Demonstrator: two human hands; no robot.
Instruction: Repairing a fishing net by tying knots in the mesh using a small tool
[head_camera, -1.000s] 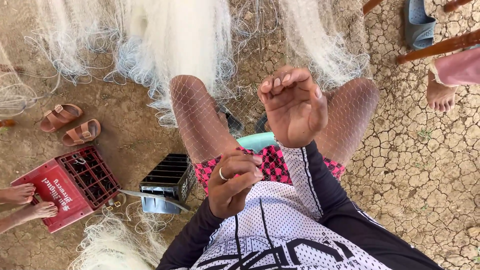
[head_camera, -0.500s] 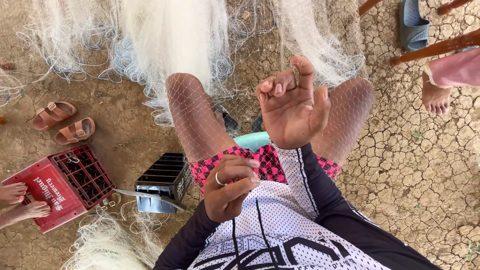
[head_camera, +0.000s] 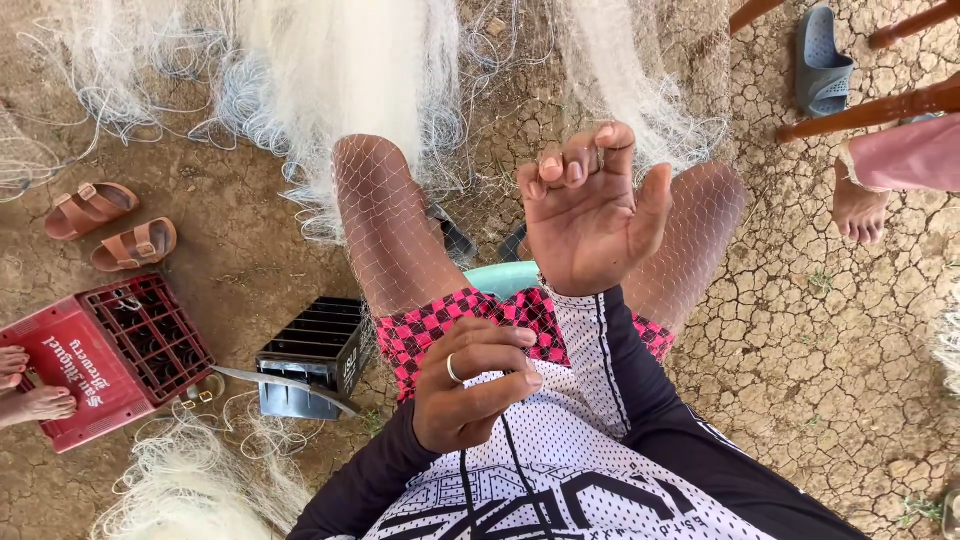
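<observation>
I sit with a white fishing net (head_camera: 340, 70) draped over both my knees and spread out on the cracked ground ahead. My right hand (head_camera: 590, 210) is raised above my lap, palm toward me, its fingers curled and pinching fine net thread near the fingertips. My left hand (head_camera: 470, 385), with a ring on one finger, rests closed against my shirt at my waist, fingers pinched on a thin thread that I can barely make out.
A red bottle crate (head_camera: 100, 360) and a black crate (head_camera: 315, 355) with a knife (head_camera: 285, 383) lying across it stand at my left. Brown sandals (head_camera: 110, 225) lie beyond. Another person's feet (head_camera: 30, 385) show at far left, another foot (head_camera: 860, 205) at right near chair legs (head_camera: 870, 105).
My right hand has risen and turned, its fingers uncurling slightly and lifting the thread. My left hand has dropped a little lower toward my waist.
</observation>
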